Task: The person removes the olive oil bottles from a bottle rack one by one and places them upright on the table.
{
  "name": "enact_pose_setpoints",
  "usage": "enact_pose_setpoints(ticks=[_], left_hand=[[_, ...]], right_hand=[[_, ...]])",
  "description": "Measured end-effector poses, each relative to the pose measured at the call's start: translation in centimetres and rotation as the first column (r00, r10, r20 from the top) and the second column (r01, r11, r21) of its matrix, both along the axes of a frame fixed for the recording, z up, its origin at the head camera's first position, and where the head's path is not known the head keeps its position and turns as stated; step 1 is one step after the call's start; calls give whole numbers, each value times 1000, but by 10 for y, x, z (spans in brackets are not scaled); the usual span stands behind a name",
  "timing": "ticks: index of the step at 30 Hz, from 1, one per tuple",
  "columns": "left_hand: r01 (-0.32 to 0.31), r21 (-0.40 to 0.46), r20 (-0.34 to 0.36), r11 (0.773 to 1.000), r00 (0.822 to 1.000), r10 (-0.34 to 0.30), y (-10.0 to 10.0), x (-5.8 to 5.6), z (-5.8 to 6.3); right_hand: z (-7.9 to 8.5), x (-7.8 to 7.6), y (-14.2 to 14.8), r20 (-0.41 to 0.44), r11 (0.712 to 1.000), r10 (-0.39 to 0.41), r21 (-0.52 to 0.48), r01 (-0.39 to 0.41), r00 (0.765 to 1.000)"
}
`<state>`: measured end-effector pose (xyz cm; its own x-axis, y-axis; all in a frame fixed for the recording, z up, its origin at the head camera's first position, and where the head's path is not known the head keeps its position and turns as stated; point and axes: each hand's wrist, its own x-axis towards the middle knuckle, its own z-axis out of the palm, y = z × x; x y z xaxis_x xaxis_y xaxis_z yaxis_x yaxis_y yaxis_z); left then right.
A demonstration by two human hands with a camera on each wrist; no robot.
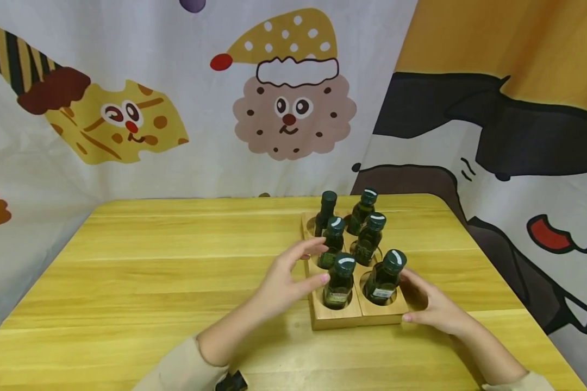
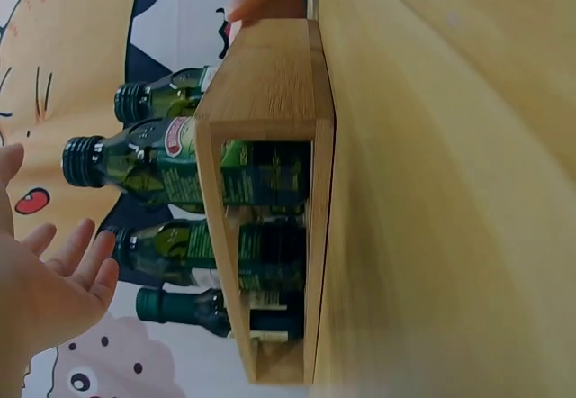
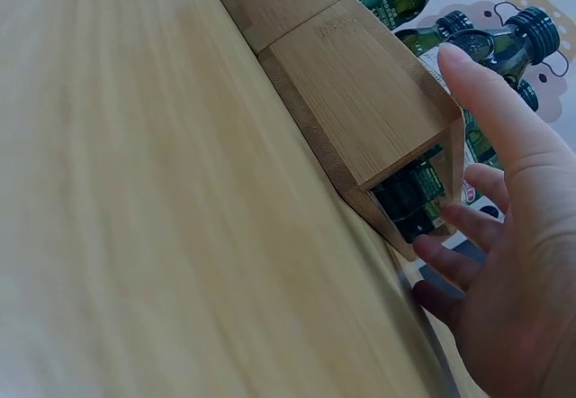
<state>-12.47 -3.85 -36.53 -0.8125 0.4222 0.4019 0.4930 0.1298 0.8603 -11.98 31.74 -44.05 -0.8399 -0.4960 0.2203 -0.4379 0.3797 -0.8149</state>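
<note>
Two wooden bottle racks stand side by side on the table, holding several dark green glass bottles upright in two rows. My left hand hovers left of the near and middle bottles, its fingers spread; the left wrist view shows that hand apart from the bottle caps. Beside the right rack is my right hand, thumb by the front corner and fingers along the side. In the right wrist view, the fingers are loosely extended near the rack's open side; whether they touch it I cannot tell.
A yellow wood-grain table lies beneath everything. Behind it hangs a curtain printed with cartoon figures. A small black object shows by the left sleeve at the bottom edge.
</note>
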Motion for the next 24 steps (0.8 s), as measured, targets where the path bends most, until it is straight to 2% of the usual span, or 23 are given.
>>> enact_pose_setpoints(ticks=[8,12,17,24], left_hand=[[40,-1,-15,999,999,-40,13,-5,-3],[54,8,5,999,999,-54,18,-6,-5],[42,-1,34,999,999,-42,23,-6,-5],[33,-5,20,999,999,-33,29,-7,-7]], right_hand=[[-2,0,0,2,1000,-17,21,17,1000],[-3,0,0,10,1000,-9,10,9,1000],[-3,-1,0,16,1000,-7,9,6,1000],[-2,-2,-1,21,1000,-5,10,5,1000]])
